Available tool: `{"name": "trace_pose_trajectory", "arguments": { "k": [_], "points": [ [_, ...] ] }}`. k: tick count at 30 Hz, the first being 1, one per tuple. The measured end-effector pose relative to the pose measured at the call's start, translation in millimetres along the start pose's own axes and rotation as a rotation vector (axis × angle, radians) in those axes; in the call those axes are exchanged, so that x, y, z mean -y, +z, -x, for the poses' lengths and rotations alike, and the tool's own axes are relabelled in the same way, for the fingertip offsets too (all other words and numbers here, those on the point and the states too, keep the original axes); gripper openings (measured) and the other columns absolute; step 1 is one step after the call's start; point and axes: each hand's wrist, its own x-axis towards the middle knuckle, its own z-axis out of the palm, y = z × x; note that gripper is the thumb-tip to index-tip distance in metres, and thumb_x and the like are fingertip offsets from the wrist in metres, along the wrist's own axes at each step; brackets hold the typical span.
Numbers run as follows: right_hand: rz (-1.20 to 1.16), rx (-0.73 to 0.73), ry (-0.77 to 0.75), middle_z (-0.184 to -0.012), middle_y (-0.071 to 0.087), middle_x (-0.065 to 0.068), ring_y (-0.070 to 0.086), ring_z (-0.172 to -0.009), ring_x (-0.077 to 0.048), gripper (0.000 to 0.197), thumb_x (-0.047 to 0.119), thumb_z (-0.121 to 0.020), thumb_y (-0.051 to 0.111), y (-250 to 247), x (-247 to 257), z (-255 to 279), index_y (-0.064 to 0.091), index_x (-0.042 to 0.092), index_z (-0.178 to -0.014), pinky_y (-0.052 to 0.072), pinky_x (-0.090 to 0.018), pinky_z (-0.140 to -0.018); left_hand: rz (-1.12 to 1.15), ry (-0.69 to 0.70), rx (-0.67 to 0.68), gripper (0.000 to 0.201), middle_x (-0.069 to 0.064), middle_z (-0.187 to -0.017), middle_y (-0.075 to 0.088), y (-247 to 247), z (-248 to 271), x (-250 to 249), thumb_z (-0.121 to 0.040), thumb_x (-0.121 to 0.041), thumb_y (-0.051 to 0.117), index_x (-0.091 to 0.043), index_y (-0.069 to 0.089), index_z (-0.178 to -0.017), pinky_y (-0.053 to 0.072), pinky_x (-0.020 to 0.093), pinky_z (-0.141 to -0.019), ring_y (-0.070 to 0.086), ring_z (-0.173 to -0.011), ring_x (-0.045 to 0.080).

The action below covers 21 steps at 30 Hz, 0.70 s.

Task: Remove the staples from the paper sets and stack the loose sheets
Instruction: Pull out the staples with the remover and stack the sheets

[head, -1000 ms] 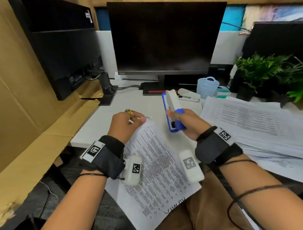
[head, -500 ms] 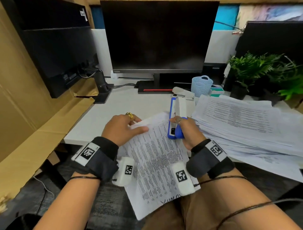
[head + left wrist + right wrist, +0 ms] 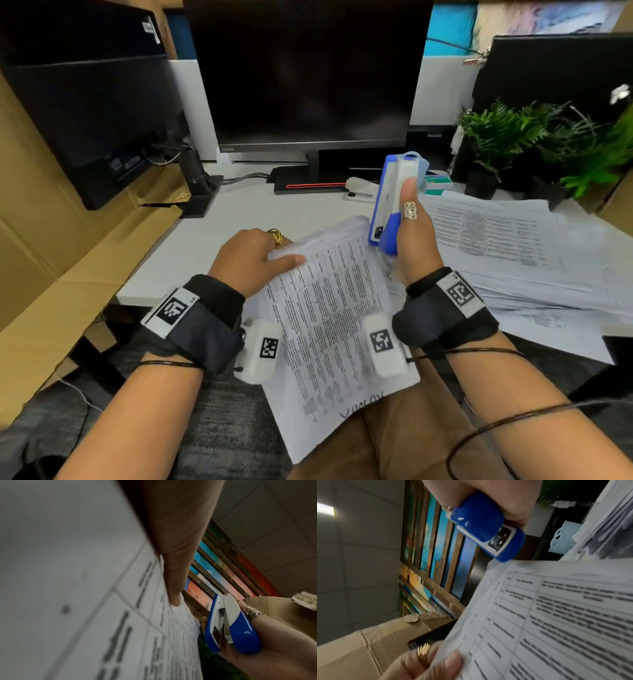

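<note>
Head view, left hand (image 3: 251, 260) pinching one paper set (image 3: 329, 315); right hand (image 3: 416, 236) gripping one blue stapler (image 3: 388, 205); two hands

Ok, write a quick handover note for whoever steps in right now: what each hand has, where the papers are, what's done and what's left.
Left hand: pinches the top corner of the printed white paper set, lifted over the lap.
Right hand: grips the blue-and-white stapler-style staple remover, raised clear of the paper.
Big pile of printed sheets lies on the white desk at right.
Done: unclear whether this set's staple is out; no staple visible.
Left: check that corner, separate the sheets, add them to the pile.
</note>
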Motion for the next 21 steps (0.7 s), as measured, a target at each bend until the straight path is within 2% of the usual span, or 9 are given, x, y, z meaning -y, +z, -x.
{"name": "trace_pose_trajectory", "arguments": {
  "k": [3,7,11,13,14,15,17,19,21],
  "points": [
    [-0.137,-0.045,0.007,-0.106,0.067,-0.002,0.065,-0.098,-0.018,0.05,0.051,-0.097,0.029,-5,6,-9,0.052,0.018,-0.126,0.054,-0.039,-0.09,0.016,0.023,0.027,0.045,-0.004,-0.066,0.055,1,1,-1,-0.085,-0.047,0.06,-0.002,0.067,-0.086,0.037,0.027,-0.056,0.049,-0.058,0.015],
    [-0.332,0.031,0.023,-0.072,0.073,0.008,0.069,-0.07,-0.005,0.047,0.04,-0.101,0.026,-9,17,-15,0.037,0.014,-0.138,0.056,-0.025,-0.063,-0.005,0.072,0.02,0.041,-0.01,-0.06,0.047,1,4,-7,-0.088,-0.047,0.055,-0.008,0.059,-0.072,0.034,0.026,-0.055,0.043,-0.056,0.01],
    [-0.396,-0.034,0.035,-0.084,0.063,0.001,0.067,-0.063,-0.008,0.059,0.049,-0.097,0.036,-3,19,-17,0.033,0.015,-0.144,0.053,-0.03,-0.062,-0.064,0.137,-0.025,0.051,-0.007,-0.07,0.053,-1,5,-19,-0.096,-0.044,0.04,-0.009,0.049,-0.06,0.027,0.027,-0.049,0.035,-0.05,0.009],
    [-0.311,-0.079,-0.062,-0.087,0.059,-0.001,0.066,-0.066,-0.01,0.062,0.054,-0.092,0.043,3,21,-18,0.041,0.013,-0.138,0.053,-0.031,-0.064,-0.13,0.15,-0.041,0.054,0.006,-0.064,0.053,0,4,-23,-0.096,-0.046,0.036,-0.009,0.048,-0.059,0.026,0.027,-0.049,0.039,-0.052,0.015],
    [-0.211,-0.103,-0.131,-0.086,0.058,-0.001,0.063,-0.069,-0.011,0.058,0.056,-0.09,0.045,6,22,-18,0.049,0.012,-0.127,0.053,-0.031,-0.067,-0.152,0.149,-0.047,0.053,0.004,-0.06,0.052,0,4,-24,-0.096,-0.047,0.035,-0.013,0.042,-0.056,0.025,0.027,-0.048,0.04,-0.053,0.017],
    [-0.099,-0.12,-0.199,-0.084,0.057,-0.001,0.06,-0.071,-0.01,0.05,0.057,-0.088,0.047,9,22,-17,0.056,0.015,-0.112,0.052,-0.029,-0.07,-0.16,0.153,-0.053,0.052,0.003,-0.063,0.056,1,3,-25,-0.096,-0.047,0.035,-0.017,0.036,-0.054,0.024,0.027,-0.048,0.04,-0.053,0.017],
    [0.049,-0.123,-0.284,-0.075,0.053,0.006,0.054,-0.069,-0.007,0.026,0.05,-0.092,0.046,14,19,-13,0.053,0.026,-0.085,0.047,-0.025,-0.07,-0.167,0.179,-0.059,0.051,0.005,-0.084,0.069,2,0,-27,-0.096,-0.047,0.034,-0.021,0.03,-0.053,0.028,0.028,-0.049,0.041,-0.052,0.015],
    [0.127,-0.113,-0.331,-0.071,0.05,0.01,0.053,-0.071,-0.01,0.021,0.046,-0.093,0.045,16,13,-10,0.048,0.032,-0.077,0.047,-0.033,-0.073,-0.166,0.206,-0.056,0.048,0.004,-0.096,0.071,3,-1,-29,-0.096,-0.047,0.035,-0.025,0.028,-0.054,0.033,0.028,-0.052,0.043,-0.053,0.013],
    [0.185,-0.123,-0.363,-0.071,0.049,0.011,0.054,-0.073,-0.011,0.019,0.045,-0.093,0.044,17,9,-8,0.046,0.034,-0.077,0.049,-0.038,-0.077,-0.148,0.228,-0.055,0.042,0.003,-0.095,0.071,3,-1,-31,-0.097,-0.045,0.036,-0.029,0.03,-0.058,0.033,0.028,-0.052,0.039,-0.051,0.008]
  ]
}}
